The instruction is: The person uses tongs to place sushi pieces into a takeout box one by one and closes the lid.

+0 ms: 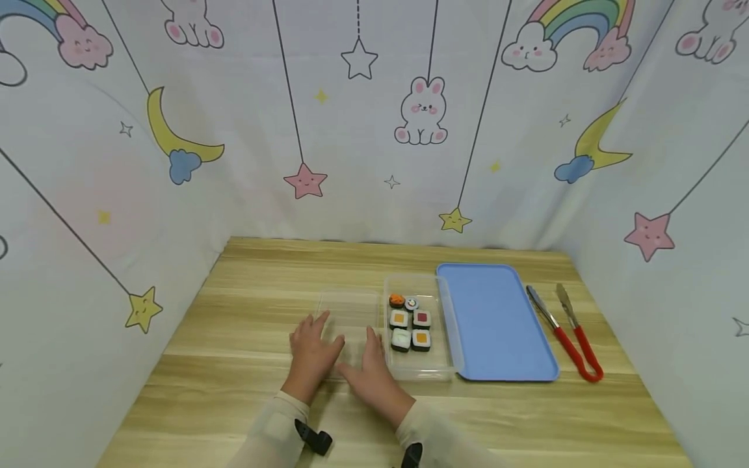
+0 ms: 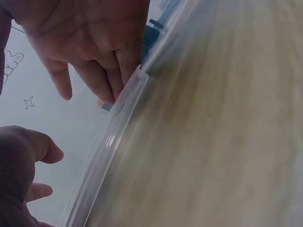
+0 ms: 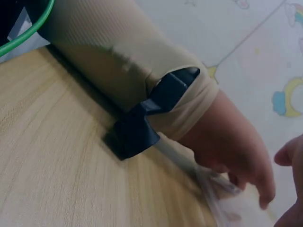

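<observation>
A clear plastic lid lies flat on the table, left of a clear plastic box. My left hand is over the lid's left side, fingers spread. My right hand is at its near right part, thumb apart from extended fingers. Neither hand grips anything; whether the fingertips touch the lid is unclear. In the left wrist view, the clear rim runs along the tabletop beside the fingers. Inside the box, several toy sushi pieces stand in rows at its left side.
Right of the box lies a blue tray, partly under the box's edge. Farther right rest metal tongs with red handles, their arms spread. A patterned white curtain encloses the wooden table at the back and sides.
</observation>
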Demonstrator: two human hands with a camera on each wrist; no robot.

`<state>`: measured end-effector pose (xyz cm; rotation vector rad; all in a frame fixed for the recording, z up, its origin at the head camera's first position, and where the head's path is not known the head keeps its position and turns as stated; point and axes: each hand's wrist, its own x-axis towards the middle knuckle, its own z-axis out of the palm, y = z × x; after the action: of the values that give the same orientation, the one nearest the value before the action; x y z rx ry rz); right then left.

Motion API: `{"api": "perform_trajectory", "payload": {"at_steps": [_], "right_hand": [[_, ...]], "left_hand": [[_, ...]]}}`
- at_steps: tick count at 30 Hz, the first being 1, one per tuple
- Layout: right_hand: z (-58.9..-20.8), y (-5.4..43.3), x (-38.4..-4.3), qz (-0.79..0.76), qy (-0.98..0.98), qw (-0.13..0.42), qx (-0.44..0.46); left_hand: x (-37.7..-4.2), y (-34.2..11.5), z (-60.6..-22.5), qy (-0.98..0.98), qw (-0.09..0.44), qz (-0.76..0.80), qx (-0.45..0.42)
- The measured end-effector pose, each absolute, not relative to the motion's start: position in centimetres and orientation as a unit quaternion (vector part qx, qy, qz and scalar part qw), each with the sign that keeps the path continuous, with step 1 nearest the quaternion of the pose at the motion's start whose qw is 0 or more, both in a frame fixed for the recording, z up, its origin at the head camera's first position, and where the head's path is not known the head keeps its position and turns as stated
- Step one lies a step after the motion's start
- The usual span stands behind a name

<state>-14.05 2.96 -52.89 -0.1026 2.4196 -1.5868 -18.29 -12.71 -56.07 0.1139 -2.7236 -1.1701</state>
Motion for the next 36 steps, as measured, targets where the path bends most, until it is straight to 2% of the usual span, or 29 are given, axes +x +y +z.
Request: {"api": "perform_trajectory", "payload": {"at_steps": [5,9,13,17,21,24,26,28,33,35,36], "right_hand": [[-52.1,3.3,-13.8,-0.594,0.792,0.142,-0.016],[-49.9,4.2,-13.1,-0.662,0.725,0.186,-0.028],[-46.9,6.0,-12.8,-0.756,0.622,0.191,-0.075],[-43.8,8.4,-13.5,-0.815,0.550,0.113,-0.143],[-42.3,11.2,-14.8,-0.853,0.496,0.037,-0.157],[-42.6,13.4,-15.8,-0.860,0.490,0.020,-0.139],[-43.4,14.7,-16.6,-0.855,0.501,0.020,-0.130],[-44.4,16.0,-17.3,-0.844,0.523,0.015,-0.120],[-47.5,18.7,-18.6,-0.781,0.617,-0.003,-0.093],[-48.5,19.5,-18.8,-0.741,0.666,0.000,-0.084],[-48.8,19.8,-18.9,-0.723,0.686,0.003,-0.082]], "left_hand": [[-18.2,-13.0,-55.2,-0.888,0.080,-0.448,0.066],[-17.5,-13.5,-52.8,-0.838,0.128,-0.527,0.063],[-16.7,-13.2,-49.6,-0.747,0.197,-0.635,0.018],[-17.0,-11.5,-47.1,-0.608,0.265,-0.740,-0.109],[-18.3,-8.9,-46.1,-0.542,0.269,-0.763,-0.225],[-19.0,-7.2,-46.4,-0.584,0.243,-0.729,-0.262],[-19.4,-6.3,-46.8,-0.628,0.207,-0.702,-0.266],[-19.8,-5.6,-47.3,-0.660,0.149,-0.688,-0.261],[-21.3,-4.1,-49.1,-0.675,-0.041,-0.709,-0.199],[-21.8,-3.7,-49.9,-0.659,-0.092,-0.724,-0.181],[-22.0,-3.6,-50.4,-0.660,-0.101,-0.723,-0.179]]}}
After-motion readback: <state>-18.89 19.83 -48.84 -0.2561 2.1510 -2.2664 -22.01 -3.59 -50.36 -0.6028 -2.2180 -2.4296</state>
